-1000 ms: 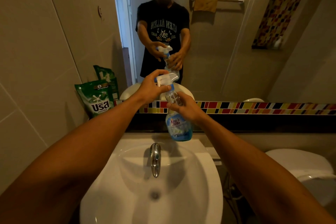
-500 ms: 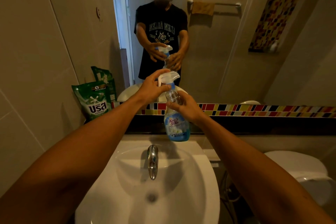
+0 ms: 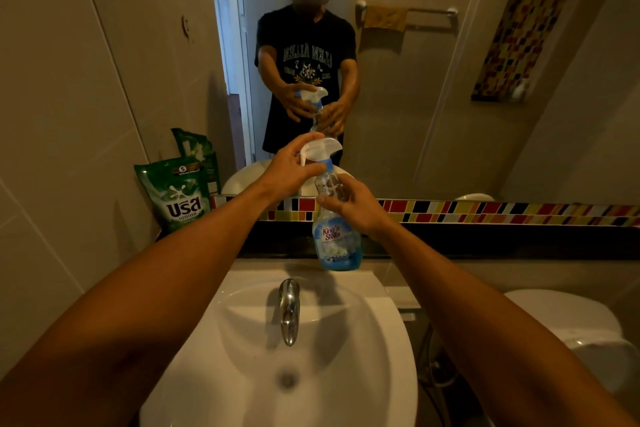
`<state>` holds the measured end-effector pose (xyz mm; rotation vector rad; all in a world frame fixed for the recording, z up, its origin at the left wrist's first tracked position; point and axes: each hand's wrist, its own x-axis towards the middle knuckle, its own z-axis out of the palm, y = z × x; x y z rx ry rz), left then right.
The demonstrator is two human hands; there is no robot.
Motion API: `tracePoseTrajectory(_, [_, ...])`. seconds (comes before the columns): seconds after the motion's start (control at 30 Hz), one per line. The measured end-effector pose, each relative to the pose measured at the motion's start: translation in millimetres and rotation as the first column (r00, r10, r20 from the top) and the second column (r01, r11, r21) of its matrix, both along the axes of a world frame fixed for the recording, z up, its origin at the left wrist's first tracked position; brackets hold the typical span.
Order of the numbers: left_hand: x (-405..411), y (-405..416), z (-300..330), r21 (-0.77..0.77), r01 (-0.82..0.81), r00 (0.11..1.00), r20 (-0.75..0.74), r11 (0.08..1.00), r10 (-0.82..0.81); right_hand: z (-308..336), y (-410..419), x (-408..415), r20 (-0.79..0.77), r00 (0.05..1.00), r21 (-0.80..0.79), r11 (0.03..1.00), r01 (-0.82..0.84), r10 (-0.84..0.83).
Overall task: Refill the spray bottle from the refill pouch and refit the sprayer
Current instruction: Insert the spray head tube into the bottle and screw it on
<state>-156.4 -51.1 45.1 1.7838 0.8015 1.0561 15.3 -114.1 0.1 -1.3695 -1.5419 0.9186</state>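
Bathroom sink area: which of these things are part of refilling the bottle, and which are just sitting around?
Part of the job:
- spray bottle, gripped by the right hand
- sprayer, gripped by the left hand
- green refill pouch, leaning on the wall

Just lying about:
- sink and tap
- toilet
- towel seen in the mirror

Spray bottle upright on sink back rim, behind tap; refill pouch left, against wall.
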Motion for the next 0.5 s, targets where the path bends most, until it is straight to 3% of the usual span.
tracePoseTrajectory(0.5, [1.4, 3.6, -0.5, 0.002, -0.023, 0.999, 0.036, 1.0, 0.023, 3.1, 4.8, -2.2, 0.002, 1.0, 0.021, 0.999, -0.026, 0.026])
